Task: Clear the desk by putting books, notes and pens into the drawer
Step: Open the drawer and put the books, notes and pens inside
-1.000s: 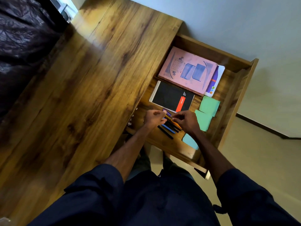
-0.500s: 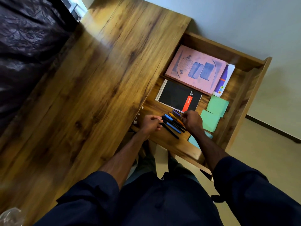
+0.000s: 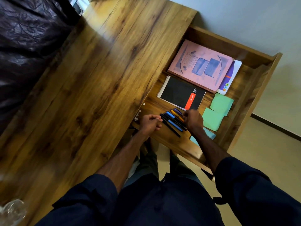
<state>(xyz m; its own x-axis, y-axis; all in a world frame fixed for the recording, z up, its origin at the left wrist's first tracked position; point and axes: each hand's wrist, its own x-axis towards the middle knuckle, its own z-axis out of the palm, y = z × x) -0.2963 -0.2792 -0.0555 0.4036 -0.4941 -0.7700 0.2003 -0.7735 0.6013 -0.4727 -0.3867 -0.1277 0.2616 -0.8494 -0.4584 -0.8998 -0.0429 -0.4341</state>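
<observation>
Head view: the open wooden drawer (image 3: 254, 88) already holds the pink softcover book (image 3: 200, 66), the black spiral notebook with a red stripe (image 3: 179, 93) and the green paper notes (image 3: 218, 110). The row of black, blue, orange and purple plastic pens (image 3: 172, 121) lies on the drawer floor near its front edge.

The right hand (image 3: 194, 120) has its fingers curled down onto the far ends of the pens (it seems to pinch the orange one). The left hand (image 3: 150, 124) sits curled at their near ends. Whether it grips a tip or only butts against them I cannot tell.

The brown wood-grain desk top (image 3: 97, 79) shows no books, notes or pens.

This looks like the last step, squaring up the pens. Next, I judge, both hands should let go, pull clear and push the drawer shut.
</observation>
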